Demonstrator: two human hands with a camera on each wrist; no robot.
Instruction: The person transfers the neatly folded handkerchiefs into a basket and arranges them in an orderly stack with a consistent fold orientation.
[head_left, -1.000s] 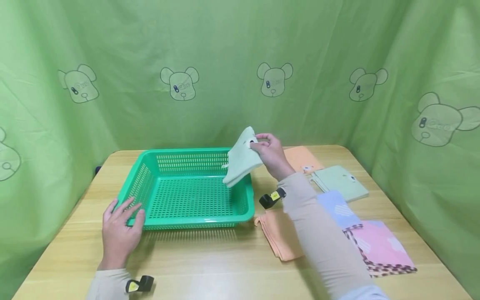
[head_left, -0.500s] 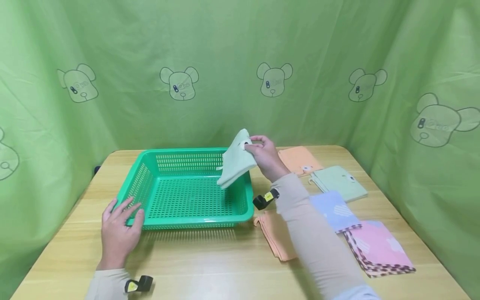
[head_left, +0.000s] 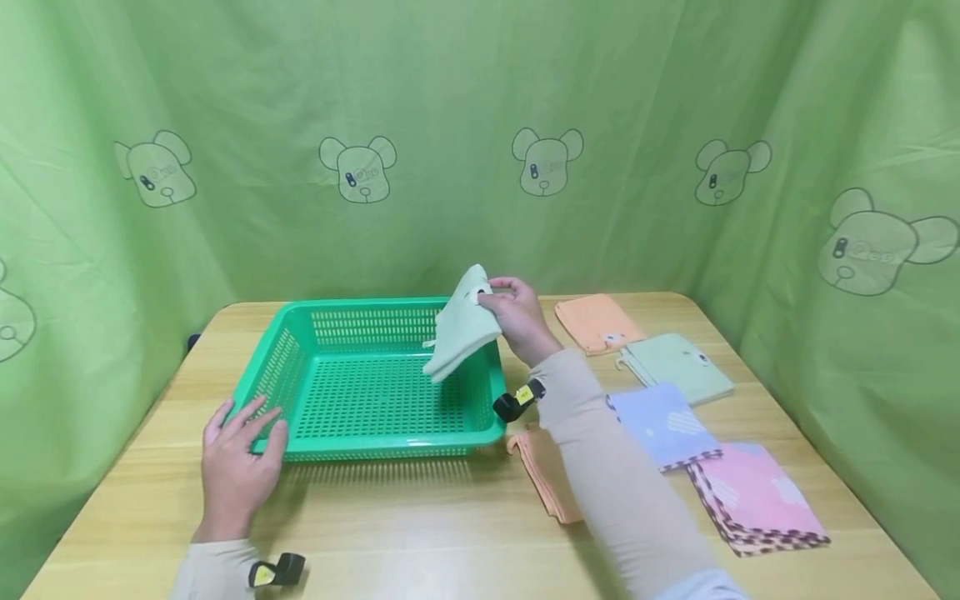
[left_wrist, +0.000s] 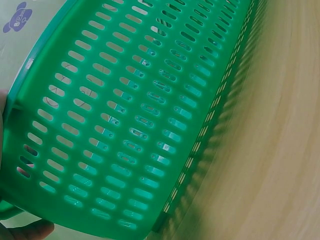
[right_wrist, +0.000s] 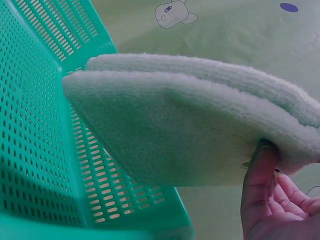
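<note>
My right hand (head_left: 521,321) pinches a folded pale green towel (head_left: 461,329) by its upper right edge, thumb on the near face. The towel hangs tilted over the right end of a green plastic basket (head_left: 375,442). In the right wrist view, the towel's (right_wrist: 165,120) thick double fold faces the camera and the thumb presses on it. At the basket's front left corner, my left hand (head_left: 238,471) rests with spread fingers across the rim. Only a bit of that hand shows at the lower left of the left wrist view, beside the perforated basket wall (left_wrist: 120,120).
To the right on the wooden table (head_left: 390,533) lie folded towels: orange (head_left: 596,323), pale green (head_left: 678,367), blue (head_left: 663,425) and pink (head_left: 761,492). Another orange towel (head_left: 549,475) lies partly under the right forearm. A green curtain (head_left: 450,225) surrounds the table.
My right hand has moved left and slightly down with the pale green towel, bringing it farther over the basket. The left hand has stayed at the basket corner.
</note>
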